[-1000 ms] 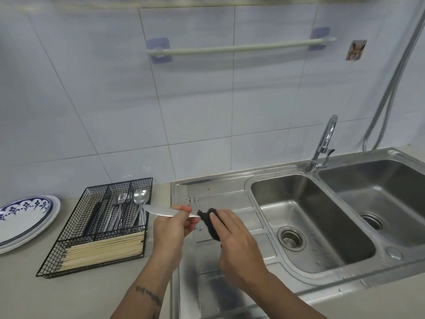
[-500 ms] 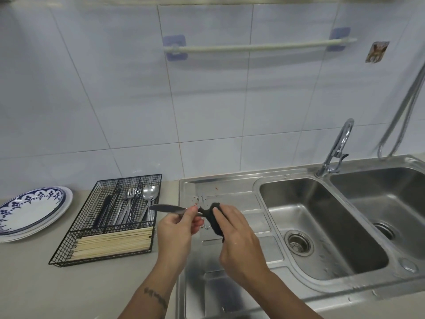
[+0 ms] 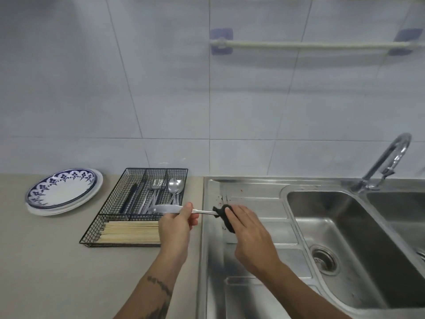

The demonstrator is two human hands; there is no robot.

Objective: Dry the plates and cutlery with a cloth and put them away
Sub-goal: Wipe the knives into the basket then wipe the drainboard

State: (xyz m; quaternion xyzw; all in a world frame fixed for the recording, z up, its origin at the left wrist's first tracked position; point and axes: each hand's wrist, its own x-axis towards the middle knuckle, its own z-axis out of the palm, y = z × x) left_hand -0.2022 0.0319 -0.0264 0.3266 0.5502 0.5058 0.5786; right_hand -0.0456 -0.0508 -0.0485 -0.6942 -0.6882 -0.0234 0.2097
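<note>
Steel-bladed, the slim table knife (image 3: 171, 208) lies level above the counter's edge, pinched mid-length by the left hand (image 3: 177, 223) closed round it, its handle end wrapped in a small black cloth (image 3: 224, 215) gripped by the right hand (image 3: 247, 229), beside the black wire cutlery tray (image 3: 135, 203).

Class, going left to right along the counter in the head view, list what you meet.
plates → cutlery basket → left hand → black cloth → sink basin → tap
</note>
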